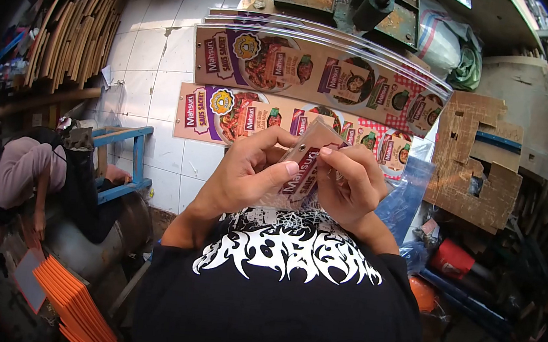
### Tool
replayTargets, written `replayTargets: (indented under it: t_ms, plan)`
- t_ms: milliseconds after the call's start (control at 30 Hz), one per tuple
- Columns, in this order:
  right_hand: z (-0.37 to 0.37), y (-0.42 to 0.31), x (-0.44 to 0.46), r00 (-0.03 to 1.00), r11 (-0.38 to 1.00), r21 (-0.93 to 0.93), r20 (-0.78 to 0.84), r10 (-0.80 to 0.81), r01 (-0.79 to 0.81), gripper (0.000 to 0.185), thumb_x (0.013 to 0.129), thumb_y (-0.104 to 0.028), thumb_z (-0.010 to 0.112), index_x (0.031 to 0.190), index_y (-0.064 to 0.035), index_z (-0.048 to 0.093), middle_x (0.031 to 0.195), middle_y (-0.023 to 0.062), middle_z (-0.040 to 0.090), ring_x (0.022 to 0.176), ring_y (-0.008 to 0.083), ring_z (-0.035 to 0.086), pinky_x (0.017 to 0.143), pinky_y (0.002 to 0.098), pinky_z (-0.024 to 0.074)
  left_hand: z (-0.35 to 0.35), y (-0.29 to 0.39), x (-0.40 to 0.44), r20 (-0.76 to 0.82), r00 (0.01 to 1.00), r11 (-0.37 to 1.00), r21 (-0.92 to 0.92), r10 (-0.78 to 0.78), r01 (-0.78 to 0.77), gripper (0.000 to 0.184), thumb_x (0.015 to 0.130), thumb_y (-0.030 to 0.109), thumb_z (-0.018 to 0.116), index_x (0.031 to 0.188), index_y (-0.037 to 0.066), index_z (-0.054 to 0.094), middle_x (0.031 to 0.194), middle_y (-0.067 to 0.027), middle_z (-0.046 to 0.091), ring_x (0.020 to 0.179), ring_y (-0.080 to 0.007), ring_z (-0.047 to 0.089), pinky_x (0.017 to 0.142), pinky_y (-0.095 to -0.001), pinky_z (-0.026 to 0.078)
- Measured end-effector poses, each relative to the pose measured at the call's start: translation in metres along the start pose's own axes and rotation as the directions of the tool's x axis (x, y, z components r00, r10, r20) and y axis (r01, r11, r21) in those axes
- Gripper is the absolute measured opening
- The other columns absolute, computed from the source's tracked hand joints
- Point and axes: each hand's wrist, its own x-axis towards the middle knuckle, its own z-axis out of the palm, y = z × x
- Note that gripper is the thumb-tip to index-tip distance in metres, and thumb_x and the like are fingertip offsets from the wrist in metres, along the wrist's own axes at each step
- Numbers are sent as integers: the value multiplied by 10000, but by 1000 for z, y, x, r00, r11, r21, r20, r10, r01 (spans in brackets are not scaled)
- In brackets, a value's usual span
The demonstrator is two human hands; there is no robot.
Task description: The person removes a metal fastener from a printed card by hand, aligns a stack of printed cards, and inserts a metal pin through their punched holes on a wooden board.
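Note:
Close to my chest, both hands hold a printed Mahsuri banner strip [301, 174] under clear plastic, tilted, with an eyelet near its upper corner. My left hand [244, 171] grips its left edge, thumb lying across the front. On the right side, my right hand [352, 182] pinches the plastic near the top with thumb and forefinger; its other fingers are curled. Just beyond my hands another Mahsuri strip [192, 129] lies flat on the white tiled surface. Farther off, a stack of the same strips [307, 95] overlaps, with shiny clear edges.
A metal press [372, 12] stands at the far side. Cut brown boards [480, 158] are on the right, with blue plastic film [410, 191] nearer. At left are stacked boards [77, 27], a blue frame [140, 158], another person's arm [41, 195] and orange sheets [74, 297].

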Motion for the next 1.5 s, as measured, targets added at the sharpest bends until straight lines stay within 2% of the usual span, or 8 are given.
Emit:
replayTargets:
  t_ms: [167, 267, 400, 500, 800, 967, 1100, 1500]
  plan:
    - [-7, 4, 3, 996, 994, -68, 27, 87, -85, 293, 669, 62, 737, 935, -45, 680, 776, 67, 640, 698, 238, 616, 649, 333, 492, -5, -4, 2, -11, 1000, 1000, -3, 9, -9, 250, 933, 70, 565, 1156, -31, 516, 941, -110, 669, 852, -92, 616, 744, -247, 486]
    - [-16, 24, 8, 981, 984, -75, 93, 171, -165, 212, 682, 38, 728, 866, -61, 693, 793, 81, 676, 924, 277, 664, 917, 409, 435, -8, -3, 4, -19, 1000, 998, -67, -2, 1, 237, 931, 79, 578, 1135, -29, 523, 949, -116, 674, 835, -95, 623, 735, -253, 492]
    - [-27, 51, 2, 851, 772, 410, 421, 313, -486, 212, 662, 72, 693, 849, -25, 713, 834, 100, 708, 862, 226, 678, 838, 372, 480, -12, -9, 8, 5, 1000, 999, -42, 21, -20, 251, 934, 81, 576, 1153, -29, 522, 975, -122, 674, 860, -98, 622, 745, -254, 493]
    - [-40, 53, 2, 761, 777, 318, 578, 295, -543, 225, 655, 78, 691, 859, -15, 715, 821, 109, 704, 750, 192, 664, 695, 322, 498, -12, -8, 10, -1, 1000, 997, -76, 19, -19, 283, 936, 86, 574, 1190, -27, 524, 993, -123, 672, 891, -108, 620, 773, -260, 493]
    - [-46, 49, -5, 832, 766, 332, 302, 466, -550, 173, 749, 118, 656, 905, 47, 679, 837, 91, 653, 738, 130, 620, 659, 234, 474, -15, -20, 0, 86, 986, 987, 49, 146, -150, 447, 913, 34, 594, 1319, -101, 463, 1177, -156, 604, 1067, -169, 592, 929, -301, 472]
    - [-38, 46, -8, 721, 605, 424, 199, 663, -674, 169, 768, 99, 686, 923, 33, 672, 861, 83, 637, 775, 144, 615, 710, 244, 469, -2, -30, 3, -117, 982, 989, 12, 145, -145, 391, 905, -19, 574, 1277, -116, 501, 1131, -159, 621, 1005, -171, 624, 887, -293, 515]
    - [-25, 40, 4, 972, 952, -204, 17, 236, -228, 201, 723, 77, 724, 903, -1, 680, 798, 89, 634, 733, 214, 618, 704, 296, 469, 0, -28, 5, -152, 977, 989, 34, 148, -145, 399, 906, -20, 570, 1284, -119, 491, 1130, -166, 624, 974, -168, 635, 843, -285, 540]
    - [11, 3, -1, 999, 998, -54, 12, 33, -33, 325, 630, 80, 717, 937, -17, 676, 700, 65, 608, 570, 210, 585, 498, 296, 463, -1, -33, 2, -137, 970, 978, 84, 199, -189, 442, 892, -22, 593, 1316, -92, 488, 1114, -161, 644, 960, -147, 632, 825, -271, 531]
